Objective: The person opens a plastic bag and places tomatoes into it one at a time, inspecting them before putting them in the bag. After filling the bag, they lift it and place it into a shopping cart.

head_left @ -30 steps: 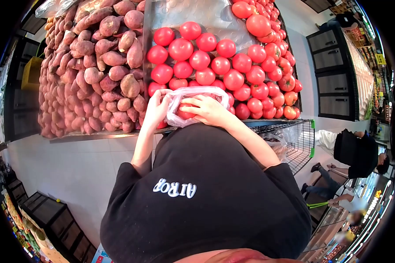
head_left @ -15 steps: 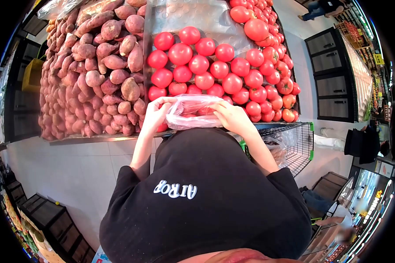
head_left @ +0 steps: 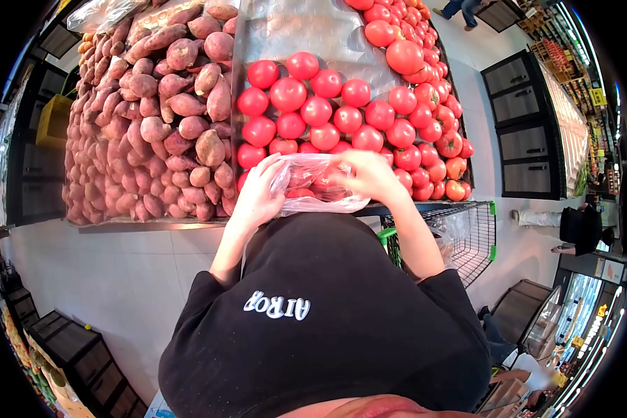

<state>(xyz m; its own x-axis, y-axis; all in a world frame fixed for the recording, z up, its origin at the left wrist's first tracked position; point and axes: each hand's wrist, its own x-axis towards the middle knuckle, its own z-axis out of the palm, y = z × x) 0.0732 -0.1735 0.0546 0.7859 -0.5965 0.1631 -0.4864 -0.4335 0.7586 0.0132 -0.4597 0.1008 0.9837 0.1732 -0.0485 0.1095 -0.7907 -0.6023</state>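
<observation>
A clear plastic bag [head_left: 312,203] sits at the front edge of the tomato bin, against my black shirt, its mouth facing up. Red tomatoes [head_left: 300,194] show inside and through its thin film. My left hand [head_left: 259,191] is closed on the bag's left rim, fingers pointing toward the bin. On the opposite side, my right hand [head_left: 369,174] has its fingers bent over the right rim, gripping the film; its fingertips are slightly blurred. Just beyond both hands lie loose tomatoes [head_left: 315,111] in the bin.
Sweet potatoes [head_left: 184,104] are heaped left of a divider [head_left: 235,83]. Bare metal bin floor [head_left: 306,31] shows behind the tomatoes. A wire shopping cart [head_left: 467,230] with green corners stands at my right. Other people [head_left: 578,226] are farther off to the right.
The bag's mouth has spread wider and shows more of the tomatoes inside. My left hand has wrapped farther over its rim, and my right hand has shifted slightly. The view has tilted a little.
</observation>
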